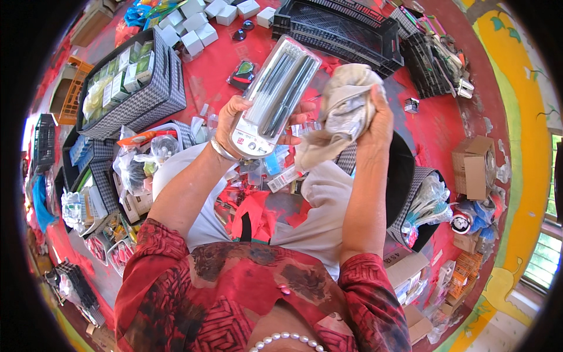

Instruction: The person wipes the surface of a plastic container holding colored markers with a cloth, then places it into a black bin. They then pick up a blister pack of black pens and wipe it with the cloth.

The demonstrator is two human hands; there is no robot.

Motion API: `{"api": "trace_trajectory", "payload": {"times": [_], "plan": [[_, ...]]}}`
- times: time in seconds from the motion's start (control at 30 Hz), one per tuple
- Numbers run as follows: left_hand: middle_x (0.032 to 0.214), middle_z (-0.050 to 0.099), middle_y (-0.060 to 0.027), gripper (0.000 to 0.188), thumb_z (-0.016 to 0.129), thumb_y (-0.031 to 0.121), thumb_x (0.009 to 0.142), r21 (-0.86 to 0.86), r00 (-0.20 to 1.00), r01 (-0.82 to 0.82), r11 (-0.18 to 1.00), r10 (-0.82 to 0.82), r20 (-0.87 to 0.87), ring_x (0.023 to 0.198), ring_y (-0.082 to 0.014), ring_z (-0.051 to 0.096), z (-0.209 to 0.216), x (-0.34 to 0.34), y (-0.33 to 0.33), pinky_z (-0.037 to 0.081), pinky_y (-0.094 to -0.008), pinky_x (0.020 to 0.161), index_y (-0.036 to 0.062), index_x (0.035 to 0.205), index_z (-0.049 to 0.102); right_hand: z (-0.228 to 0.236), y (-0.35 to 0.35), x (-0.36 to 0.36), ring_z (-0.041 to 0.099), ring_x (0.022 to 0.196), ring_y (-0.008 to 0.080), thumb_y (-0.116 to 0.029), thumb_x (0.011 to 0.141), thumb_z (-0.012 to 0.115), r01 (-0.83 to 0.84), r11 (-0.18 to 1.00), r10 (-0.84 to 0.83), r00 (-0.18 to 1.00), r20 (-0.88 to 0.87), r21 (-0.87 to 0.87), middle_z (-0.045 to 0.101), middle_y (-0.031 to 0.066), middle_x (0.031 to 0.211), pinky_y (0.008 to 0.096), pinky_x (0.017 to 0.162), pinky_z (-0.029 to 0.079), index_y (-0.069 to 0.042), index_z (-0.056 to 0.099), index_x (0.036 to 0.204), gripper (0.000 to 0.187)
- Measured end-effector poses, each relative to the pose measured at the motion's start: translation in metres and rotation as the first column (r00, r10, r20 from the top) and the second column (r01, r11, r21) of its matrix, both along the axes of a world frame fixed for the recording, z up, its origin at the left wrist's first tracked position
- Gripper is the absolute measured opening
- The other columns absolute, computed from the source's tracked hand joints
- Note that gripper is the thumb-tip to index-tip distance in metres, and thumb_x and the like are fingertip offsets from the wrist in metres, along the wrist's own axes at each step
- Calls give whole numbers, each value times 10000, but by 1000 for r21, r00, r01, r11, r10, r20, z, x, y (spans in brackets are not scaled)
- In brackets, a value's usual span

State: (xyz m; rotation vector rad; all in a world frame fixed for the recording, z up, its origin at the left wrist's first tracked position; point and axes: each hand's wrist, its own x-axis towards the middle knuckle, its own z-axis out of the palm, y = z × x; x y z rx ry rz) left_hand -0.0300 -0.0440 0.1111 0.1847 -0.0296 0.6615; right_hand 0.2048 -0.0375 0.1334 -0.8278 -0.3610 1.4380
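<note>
My left hand (230, 124) grips a clear plastic pack (282, 85) from its lower end. Long, slim dark sticks, which look like pens, show inside it, and its near end is white and rounded. In my right hand (378, 123) is a crumpled beige-grey cloth (346, 97), bunched up with a loose corner hanging toward the pack. Pack and cloth are held up side by side, with a small gap between them. Below them, small packets and a white box (284, 178) lie between my legs.
A checked bin (141, 97) of small green-and-white boxes stands at the left. White boxes (196, 35) and a black crate (337, 29) are at the far side. To the right are a bin of bagged toothbrushes (428, 202) and a cardboard box (472, 167).
</note>
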Motion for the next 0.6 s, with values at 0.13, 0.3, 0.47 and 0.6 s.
{"api": "trace_trajectory", "payload": {"times": [0.13,0.3,0.47,0.6], "plan": [[1350,340,-266,788,568,282,710,17,1000,1,1000,-1,11,1210,-351,421,0,4,2,408,-524,936,42,1390,249,13,-1,5,587,980,285,-217,862,556,187,968,-200,978,67,166,577,154,1107,426,846,489,30,506,1156,387],[1359,367,-202,689,540,269,779,6,1000,-11,1000,11,-24,1222,-351,409,-10,9,0,383,-537,954,43,1376,280,20,-3,-9,583,843,160,-107,818,633,251,887,-384,867,319,386,596,73,930,290,781,475,-3,572,1022,237],[1325,423,-169,611,465,445,868,84,941,-115,990,136,-311,1180,-338,456,-25,16,-5,355,-521,986,73,1341,358,3,8,-53,498,1002,216,-140,757,682,-116,815,-542,194,818,568,532,77,1066,304,860,419,-28,594,960,248],[1190,537,-117,554,367,532,888,-181,990,-128,975,117,-74,1051,-292,547,-31,8,3,434,-460,883,108,1230,465,-9,-9,-89,512,900,302,-128,697,671,-508,717,-576,-46,816,477,546,69,1057,376,792,432,-54,603,956,278]]}}
